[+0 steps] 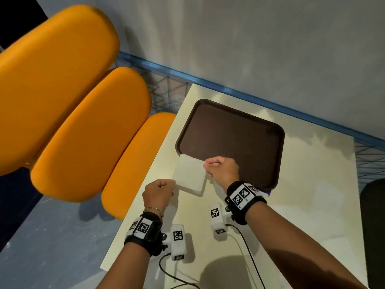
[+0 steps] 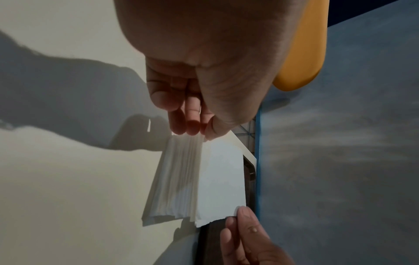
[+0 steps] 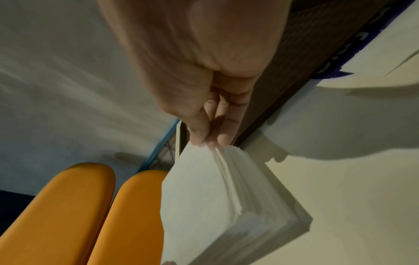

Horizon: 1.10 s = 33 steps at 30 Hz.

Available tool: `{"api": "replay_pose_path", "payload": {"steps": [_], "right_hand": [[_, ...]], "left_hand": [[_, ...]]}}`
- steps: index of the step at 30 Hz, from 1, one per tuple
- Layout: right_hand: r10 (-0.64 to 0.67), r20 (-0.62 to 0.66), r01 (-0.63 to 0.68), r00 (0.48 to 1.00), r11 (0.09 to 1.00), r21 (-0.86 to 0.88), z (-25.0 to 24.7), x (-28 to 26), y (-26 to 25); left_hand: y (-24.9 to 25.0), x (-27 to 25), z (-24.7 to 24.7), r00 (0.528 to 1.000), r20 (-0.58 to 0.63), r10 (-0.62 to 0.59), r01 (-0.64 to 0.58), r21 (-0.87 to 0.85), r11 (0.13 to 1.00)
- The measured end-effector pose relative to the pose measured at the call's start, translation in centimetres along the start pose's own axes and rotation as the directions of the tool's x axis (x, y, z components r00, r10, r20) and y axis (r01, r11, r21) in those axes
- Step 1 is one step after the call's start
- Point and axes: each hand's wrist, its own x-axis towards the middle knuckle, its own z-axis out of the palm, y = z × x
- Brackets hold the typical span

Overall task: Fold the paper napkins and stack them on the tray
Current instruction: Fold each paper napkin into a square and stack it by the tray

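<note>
Head view: a pile of white paper napkins point(image 1: 190, 174) sits on the pale desk point(image 1: 302, 184), its far corner overlapping the near-left rim of the brown tray point(image 1: 231, 132). The tray floor shows no folded napkin yet, so the task looks barely begun. The right hand point(image 1: 224, 171) pinches the pile's right corner; the left hand point(image 1: 159, 191) is closed at the near-left corner. Likely reason for two opposite corners: one hand peels the top sheet while the other steadies or lifts its diagonal end.

Left wrist view: adds what the head view hides. The left fingers point(image 2: 179, 114) are curled, tips bearing on the corner of the pile; whether they pinch one sheet or only press down, cannot tell. The top napkin point(image 2: 221, 179) stands clear of the layered edge below, and the right hand's thumb and finger grip its far corner. The tray edge point(image 2: 249, 172) shows dark behind.

Right wrist view: the right fingers point(image 3: 224, 129) are narrow, thumb against forefinger, holding the top sheet's corner. It shows the pile's thickness, many sheets fanned at the lifted side, and orange seat cushions point(image 3: 68, 215) beyond the desk edge. The tray rim point(image 3: 283, 100) runs just beside the hand.
</note>
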Motion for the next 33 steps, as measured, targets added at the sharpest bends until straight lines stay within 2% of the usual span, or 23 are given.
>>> {"api": "replay_pose_path", "payload": {"steps": [9,18,22,25,28,30,33], "right_hand": [[-0.002,-0.056,0.004,0.998,1.0,0.03,0.7,1.3,0.9],[-0.005,-0.06,0.008,0.998,0.999,0.042,0.8,1.8,1.5],[-0.008,-0.059,0.013,0.998,0.997,0.074,0.9,2.1,2.1],[-0.043,-0.109,0.048,0.993,0.998,0.047,-0.5,1.3,2.8],[-0.033,-0.165,0.041,0.986,0.998,0.048,-3.3,-0.4,5.8],[-0.026,-0.223,0.023,0.975,1.0,-0.014,-6.0,-1.8,9.5],[0.006,-0.323,-0.113,0.946,0.942,-0.316,-11.5,-4.9,15.5]], "left_hand": [[0.2,1.2,0.2,1.0,0.014,0.009,-0.01,0.074,0.997],[0.4,1.5,0.4,1.0,0.015,-0.013,0.012,0.107,0.994],[0.1,1.7,0.7,1.0,0.021,-0.01,0.007,0.173,0.985],[0.2,2.0,0.5,1.0,-0.006,0.016,-0.014,0.223,0.975],[0.9,1.0,0.7,0.997,-0.057,0.052,-0.037,0.252,0.967],[1.5,-0.7,1.4,0.995,-0.047,0.086,-0.072,0.25,0.966],[1.8,-3.9,3.3,0.98,0.067,0.188,-0.199,0.276,0.94]]}}
